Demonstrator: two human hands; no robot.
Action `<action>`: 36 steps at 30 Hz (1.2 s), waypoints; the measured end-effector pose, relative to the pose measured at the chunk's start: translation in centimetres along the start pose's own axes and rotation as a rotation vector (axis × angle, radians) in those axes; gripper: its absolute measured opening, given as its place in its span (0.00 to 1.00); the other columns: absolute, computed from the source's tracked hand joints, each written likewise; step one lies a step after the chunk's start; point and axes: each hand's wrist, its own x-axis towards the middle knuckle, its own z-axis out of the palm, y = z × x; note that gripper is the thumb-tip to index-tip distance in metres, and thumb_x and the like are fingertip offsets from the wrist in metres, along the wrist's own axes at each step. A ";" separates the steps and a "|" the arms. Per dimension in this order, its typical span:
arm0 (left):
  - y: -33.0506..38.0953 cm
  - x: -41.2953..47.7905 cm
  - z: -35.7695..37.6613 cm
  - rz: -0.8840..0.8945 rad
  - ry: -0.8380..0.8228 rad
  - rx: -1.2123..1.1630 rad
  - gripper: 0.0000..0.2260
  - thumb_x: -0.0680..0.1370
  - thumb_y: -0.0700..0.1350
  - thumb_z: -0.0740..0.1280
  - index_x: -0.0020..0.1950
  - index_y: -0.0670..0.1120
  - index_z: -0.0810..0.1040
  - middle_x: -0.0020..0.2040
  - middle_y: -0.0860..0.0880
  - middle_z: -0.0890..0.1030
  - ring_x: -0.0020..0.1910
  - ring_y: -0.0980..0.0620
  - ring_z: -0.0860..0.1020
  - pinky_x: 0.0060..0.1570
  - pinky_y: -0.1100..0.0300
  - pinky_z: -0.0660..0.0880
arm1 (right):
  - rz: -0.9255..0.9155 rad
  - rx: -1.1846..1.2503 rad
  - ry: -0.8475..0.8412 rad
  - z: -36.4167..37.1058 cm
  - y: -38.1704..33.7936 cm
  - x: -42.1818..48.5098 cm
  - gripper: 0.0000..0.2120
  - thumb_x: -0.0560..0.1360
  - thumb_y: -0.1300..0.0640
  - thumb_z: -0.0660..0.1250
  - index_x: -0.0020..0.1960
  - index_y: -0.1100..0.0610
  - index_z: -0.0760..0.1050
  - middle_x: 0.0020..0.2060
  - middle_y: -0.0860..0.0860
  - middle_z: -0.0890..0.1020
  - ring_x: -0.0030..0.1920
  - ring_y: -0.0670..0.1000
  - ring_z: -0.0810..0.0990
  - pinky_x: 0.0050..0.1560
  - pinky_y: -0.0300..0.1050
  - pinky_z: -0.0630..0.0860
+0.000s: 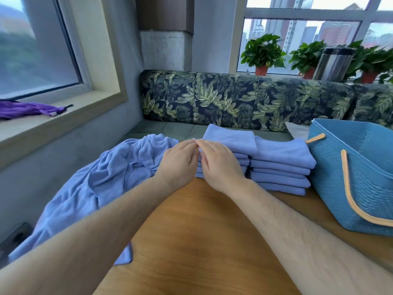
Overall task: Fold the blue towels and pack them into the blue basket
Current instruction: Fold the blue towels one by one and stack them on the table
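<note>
Towels in a messy heap (102, 177) lie left of the fingers, not folded (how many, I cannot tell). The left hand (178, 165) and right hand (219, 165) meet tip to tip, fingers straight and close together, pressing on one folded stack (229, 141). Just right of the fingers sits a second stack (282, 167), with about six towels in each. Far right stands one blue basket (348, 188). A hard push could make the tall stack slide and fall open.
</note>
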 end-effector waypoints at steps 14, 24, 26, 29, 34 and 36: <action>-14.0 -9.1 -10.3 -0.570 -0.191 0.506 0.18 0.80 0.54 0.65 0.66 0.47 0.74 0.66 0.46 0.76 0.64 0.41 0.73 0.59 0.50 0.67 | -0.047 0.140 -0.306 10.8 -13.4 3.9 0.20 0.84 0.55 0.56 0.74 0.53 0.70 0.68 0.53 0.78 0.68 0.58 0.74 0.66 0.53 0.69; -8.2 -11.2 -9.5 -0.430 -0.133 -0.134 0.04 0.76 0.41 0.67 0.43 0.41 0.78 0.36 0.44 0.79 0.33 0.51 0.71 0.35 0.61 0.70 | 0.611 0.712 -0.404 10.4 -12.5 5.9 0.21 0.78 0.37 0.62 0.51 0.55 0.79 0.51 0.52 0.84 0.53 0.55 0.81 0.51 0.48 0.76; -6.3 -12.3 -9.6 -0.404 -0.292 -0.257 0.02 0.76 0.41 0.69 0.44 0.44 0.80 0.36 0.46 0.80 0.30 0.55 0.73 0.33 0.64 0.71 | 0.764 0.891 -0.390 10.3 -12.1 5.8 0.23 0.71 0.39 0.71 0.53 0.58 0.80 0.48 0.55 0.85 0.50 0.57 0.84 0.52 0.54 0.82; -5.1 -12.8 -9.6 -0.424 -0.382 -0.296 0.05 0.76 0.47 0.70 0.41 0.48 0.81 0.32 0.54 0.78 0.30 0.59 0.72 0.33 0.68 0.70 | 0.755 0.845 -0.376 9.4 -11.3 4.4 0.10 0.68 0.55 0.71 0.44 0.61 0.76 0.40 0.56 0.84 0.42 0.58 0.83 0.46 0.55 0.82; -5.0 -10.1 -8.3 -0.549 -0.027 -0.262 0.10 0.80 0.49 0.66 0.41 0.46 0.78 0.34 0.54 0.79 0.33 0.58 0.74 0.32 0.65 0.68 | 0.647 0.642 -0.341 5.8 -9.8 -0.7 0.10 0.76 0.60 0.64 0.39 0.56 0.65 0.32 0.51 0.69 0.34 0.52 0.67 0.34 0.46 0.63; -4.4 -9.0 -6.6 -0.594 -0.034 -0.262 0.11 0.81 0.51 0.65 0.43 0.46 0.75 0.35 0.54 0.76 0.34 0.56 0.73 0.30 0.66 0.64 | 0.604 0.605 -0.331 4.0 -9.6 -3.8 0.06 0.76 0.59 0.64 0.42 0.59 0.69 0.35 0.53 0.73 0.35 0.51 0.70 0.34 0.46 0.66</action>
